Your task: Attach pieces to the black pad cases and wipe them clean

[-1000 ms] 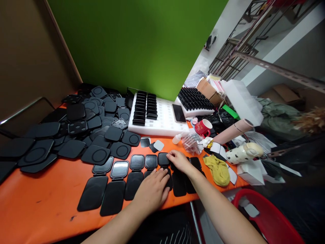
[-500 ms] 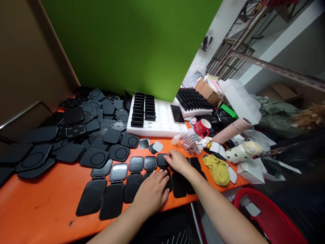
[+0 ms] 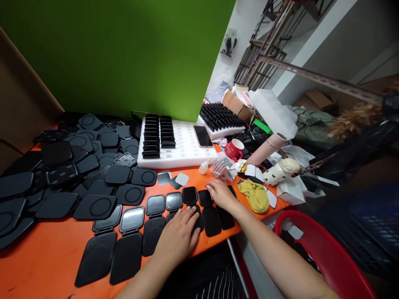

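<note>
head view: left hand (image 3: 176, 241) flat on black case (image 3: 193, 216); right hand (image 3: 220, 194) touching neighbouring case (image 3: 205, 198).

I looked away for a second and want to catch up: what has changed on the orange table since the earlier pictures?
Little. The camera swung right, so everything sits further left in view. The right hand slid slightly right along the row of open black cases, uncovering one more small panel. The left hand stays flat on the cases. Nothing was picked up or let go; the case pile and foam tray are unmoved.
</note>
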The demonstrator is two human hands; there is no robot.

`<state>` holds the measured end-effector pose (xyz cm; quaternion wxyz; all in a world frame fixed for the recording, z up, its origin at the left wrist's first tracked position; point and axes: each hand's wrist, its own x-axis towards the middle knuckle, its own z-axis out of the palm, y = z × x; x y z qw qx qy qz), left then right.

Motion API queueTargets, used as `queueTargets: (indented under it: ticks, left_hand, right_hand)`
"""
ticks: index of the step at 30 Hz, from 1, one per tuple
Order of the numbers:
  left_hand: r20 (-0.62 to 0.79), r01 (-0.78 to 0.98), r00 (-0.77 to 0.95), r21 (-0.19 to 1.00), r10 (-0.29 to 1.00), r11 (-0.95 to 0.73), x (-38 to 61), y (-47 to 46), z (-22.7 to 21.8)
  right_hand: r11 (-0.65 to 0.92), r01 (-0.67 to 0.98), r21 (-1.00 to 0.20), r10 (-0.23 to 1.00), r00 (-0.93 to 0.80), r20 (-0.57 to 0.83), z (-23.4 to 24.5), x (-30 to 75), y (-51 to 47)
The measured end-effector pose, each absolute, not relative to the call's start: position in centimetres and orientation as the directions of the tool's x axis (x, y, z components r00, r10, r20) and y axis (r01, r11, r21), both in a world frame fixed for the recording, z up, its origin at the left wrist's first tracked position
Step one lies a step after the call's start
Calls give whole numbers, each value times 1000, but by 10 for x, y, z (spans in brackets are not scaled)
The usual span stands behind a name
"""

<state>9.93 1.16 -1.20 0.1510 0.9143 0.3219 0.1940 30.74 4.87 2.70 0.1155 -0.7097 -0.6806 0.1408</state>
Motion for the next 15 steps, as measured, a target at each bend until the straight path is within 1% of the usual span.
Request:
queueTargets:
  ticks: [5, 7, 10, 12, 15]
  left_hand:
    - [275, 524, 723, 381, 634, -762, 99, 11, -15]
    - [280, 522, 722, 380, 633, -764, 99, 11, -15]
    - [272, 533, 719, 375, 639, -759, 100, 10, -14]
    - [262, 541, 720, 367, 642, -757, 100, 9, -12]
    - [249, 547, 724, 360, 643, -756, 100, 9, -10]
  right_hand:
    - [0, 923, -385, 1000, -9, -22, 24, 297, 48]
    - [38, 920, -390, 998, -52, -25, 23, 290, 52]
    - [97, 933, -346, 988, -131, -78, 21, 282, 60]
    - [93, 942, -323, 985, -134, -106, 18, 279, 64]
    - [56, 934, -354, 991, -95, -93, 12, 277, 68]
